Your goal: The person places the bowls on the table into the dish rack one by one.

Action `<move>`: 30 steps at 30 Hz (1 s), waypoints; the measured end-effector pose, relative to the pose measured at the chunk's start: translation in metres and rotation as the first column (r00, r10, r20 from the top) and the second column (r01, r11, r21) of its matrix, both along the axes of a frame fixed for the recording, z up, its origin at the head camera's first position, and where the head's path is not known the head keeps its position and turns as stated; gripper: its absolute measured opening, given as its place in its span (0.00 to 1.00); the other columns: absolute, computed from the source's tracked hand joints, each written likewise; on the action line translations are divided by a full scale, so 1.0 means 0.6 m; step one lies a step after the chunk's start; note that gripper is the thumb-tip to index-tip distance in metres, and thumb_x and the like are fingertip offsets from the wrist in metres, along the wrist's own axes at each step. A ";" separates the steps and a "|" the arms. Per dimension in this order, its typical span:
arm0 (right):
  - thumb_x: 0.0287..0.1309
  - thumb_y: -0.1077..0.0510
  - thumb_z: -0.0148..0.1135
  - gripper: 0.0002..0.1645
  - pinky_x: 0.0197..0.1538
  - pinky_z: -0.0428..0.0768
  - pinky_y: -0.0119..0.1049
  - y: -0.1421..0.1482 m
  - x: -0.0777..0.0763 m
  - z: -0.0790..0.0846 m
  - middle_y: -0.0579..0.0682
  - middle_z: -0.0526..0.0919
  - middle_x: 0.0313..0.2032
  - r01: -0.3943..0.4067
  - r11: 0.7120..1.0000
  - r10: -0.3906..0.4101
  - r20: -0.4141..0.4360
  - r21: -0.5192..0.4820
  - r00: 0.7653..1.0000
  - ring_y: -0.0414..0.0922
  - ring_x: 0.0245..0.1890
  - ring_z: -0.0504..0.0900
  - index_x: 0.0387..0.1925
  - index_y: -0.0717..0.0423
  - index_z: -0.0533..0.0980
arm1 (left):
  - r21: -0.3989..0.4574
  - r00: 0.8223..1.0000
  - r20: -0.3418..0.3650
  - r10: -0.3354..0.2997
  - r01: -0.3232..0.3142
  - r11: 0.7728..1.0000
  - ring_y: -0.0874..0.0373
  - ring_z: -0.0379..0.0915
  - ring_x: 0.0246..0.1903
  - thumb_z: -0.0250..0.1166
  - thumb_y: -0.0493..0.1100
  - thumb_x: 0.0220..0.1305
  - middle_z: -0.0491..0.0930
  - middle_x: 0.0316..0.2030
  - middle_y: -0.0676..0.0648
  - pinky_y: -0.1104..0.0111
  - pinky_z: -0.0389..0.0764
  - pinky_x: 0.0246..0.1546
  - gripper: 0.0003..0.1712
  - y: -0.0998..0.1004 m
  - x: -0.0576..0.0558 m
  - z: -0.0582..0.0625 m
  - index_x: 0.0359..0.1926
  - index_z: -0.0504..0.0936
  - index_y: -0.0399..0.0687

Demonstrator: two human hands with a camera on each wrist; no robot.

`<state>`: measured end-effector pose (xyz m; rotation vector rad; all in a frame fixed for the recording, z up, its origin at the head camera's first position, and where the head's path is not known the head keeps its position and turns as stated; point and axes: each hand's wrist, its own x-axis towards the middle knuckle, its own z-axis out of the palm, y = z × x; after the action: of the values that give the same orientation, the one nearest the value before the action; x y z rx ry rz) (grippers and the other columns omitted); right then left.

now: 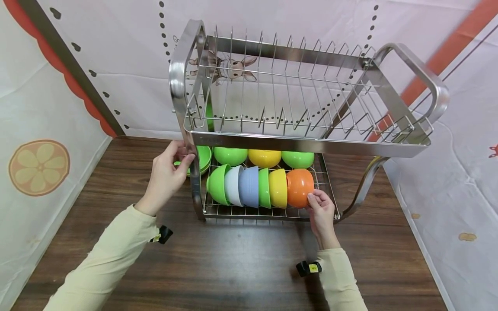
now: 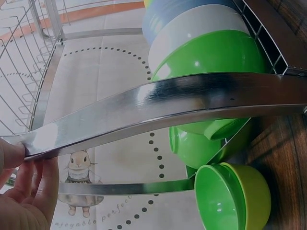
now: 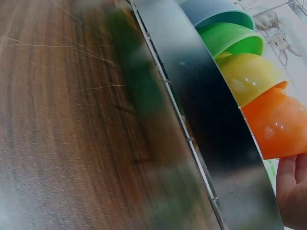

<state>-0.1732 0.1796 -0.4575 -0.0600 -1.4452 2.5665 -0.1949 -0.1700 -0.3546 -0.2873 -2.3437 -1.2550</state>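
Note:
My left hand [image 1: 166,176] grips the left metal post of a two-tier dish rack [image 1: 272,141], thumb in front and fingers behind. The left wrist view shows the same pinch on the post. At the lower shelf's right end, my right hand [image 1: 324,214] holds the edge of an orange bowl [image 1: 300,186] between thumb and fingers. Leftward from it, a yellow bowl [image 1: 278,188], a green bowl [image 1: 264,188], a blue bowl [image 1: 249,186], a white bowl [image 1: 233,185] and another green bowl [image 1: 218,185] stand on their sides in a row.
Behind the row are more bowls, among them a yellow one [image 1: 264,158]. Nested green bowls [image 1: 204,159] lie beside the rack's left post. The wire upper shelf [image 1: 288,93] overhangs the back bowls. A wooden tabletop [image 1: 241,263] lies underneath, with white printed cloth [image 1: 128,52] around it.

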 end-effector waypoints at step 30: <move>0.51 0.74 0.58 0.06 0.25 0.73 0.21 -0.027 0.002 -0.012 0.66 0.79 0.24 0.076 0.711 -0.059 -0.048 0.699 0.997 0.31 0.21 0.76 0.32 0.76 0.73 | -0.017 1.000 0.016 0.006 -0.006 1.000 0.68 0.71 0.27 0.61 0.32 0.57 0.79 0.30 0.41 0.83 0.69 0.22 0.09 0.000 0.001 0.002 0.40 0.73 0.37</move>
<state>-0.1717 0.1637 -0.4646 0.0285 -2.2540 1.7782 -0.1941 -0.1699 -0.3535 -0.2763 -2.3675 -1.2399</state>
